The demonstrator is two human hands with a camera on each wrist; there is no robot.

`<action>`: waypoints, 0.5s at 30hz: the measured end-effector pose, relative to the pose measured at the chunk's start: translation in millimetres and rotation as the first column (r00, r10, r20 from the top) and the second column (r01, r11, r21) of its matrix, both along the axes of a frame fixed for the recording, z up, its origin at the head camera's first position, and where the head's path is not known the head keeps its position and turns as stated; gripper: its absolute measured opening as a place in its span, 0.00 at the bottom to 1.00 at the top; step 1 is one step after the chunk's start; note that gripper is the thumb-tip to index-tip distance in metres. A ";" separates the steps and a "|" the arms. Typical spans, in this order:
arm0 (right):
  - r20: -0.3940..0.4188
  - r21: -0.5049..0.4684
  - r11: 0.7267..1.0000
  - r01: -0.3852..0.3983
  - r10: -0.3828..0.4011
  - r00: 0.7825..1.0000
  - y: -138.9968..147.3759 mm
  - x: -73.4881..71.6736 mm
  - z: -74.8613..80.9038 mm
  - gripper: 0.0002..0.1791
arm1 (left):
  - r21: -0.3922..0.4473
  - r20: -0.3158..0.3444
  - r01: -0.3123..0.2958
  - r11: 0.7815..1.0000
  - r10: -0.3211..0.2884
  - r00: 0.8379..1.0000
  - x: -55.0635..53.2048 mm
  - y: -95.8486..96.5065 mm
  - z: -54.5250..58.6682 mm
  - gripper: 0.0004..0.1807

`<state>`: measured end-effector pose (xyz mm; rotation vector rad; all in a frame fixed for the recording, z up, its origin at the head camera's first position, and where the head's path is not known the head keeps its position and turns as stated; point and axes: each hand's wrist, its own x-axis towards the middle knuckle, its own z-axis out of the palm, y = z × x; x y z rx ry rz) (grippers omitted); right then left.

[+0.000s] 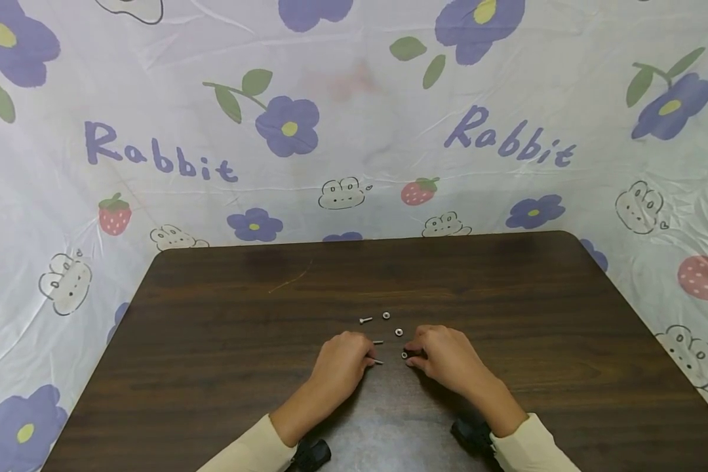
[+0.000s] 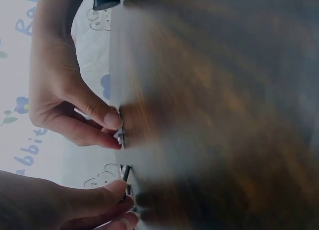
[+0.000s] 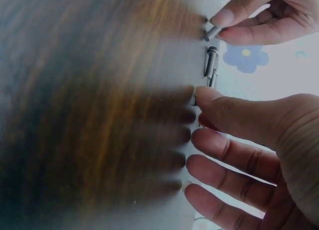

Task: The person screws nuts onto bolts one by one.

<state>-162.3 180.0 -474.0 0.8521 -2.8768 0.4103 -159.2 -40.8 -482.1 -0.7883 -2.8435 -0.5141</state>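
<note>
**Easy fumble at close range**

So the bolt (image 1: 379, 362) is mid-desk (image 1: 242, 314), pinched and tilted in the left hand (image 1: 342, 362); can't tell if its tip touches the wood. The right hand (image 1: 448, 357) has a nut (image 1: 404, 355) between thumb and forefinger, looks like a pinch, other fingers fanned out.

My worry: slim, smooth metal in just fingertips. Grip it off-centre and the bolt could twist loose and roll; squeeze the nut on its edge and it might ping away.

Then there's clutter. A second bolt (image 1: 378, 342) lies right by the left knuckles, easy to nudge. The middle nut (image 1: 398, 332) is just past the right fingertips; the far nut (image 1: 386, 316) and far bolt (image 1: 366, 320) are less in the way. Behind the desk hangs a printed cloth (image 1: 354, 151).
</note>
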 end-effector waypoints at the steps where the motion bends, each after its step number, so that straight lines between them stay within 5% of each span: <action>1: 0.002 0.002 1.000 0.001 -0.001 1.000 -0.1 -0.3 0.3 0.13 | -0.001 -0.005 0.002 1.000 -0.002 1.000 -0.5 -0.2 0.6 0.05; 8: 0.005 0.015 1.000 0.008 -0.008 1.000 -1.1 -2.5 2.0 0.13 | 0.125 -0.010 0.073 0.990 -0.072 0.997 -6.6 -6.3 0.6 0.04; 15: 0.008 0.000 1.000 0.005 -0.005 1.000 -3.2 -2.3 -1.8 0.13 | 0.354 -0.013 0.122 0.927 -0.126 0.992 -10.9 -17.6 5.5 0.03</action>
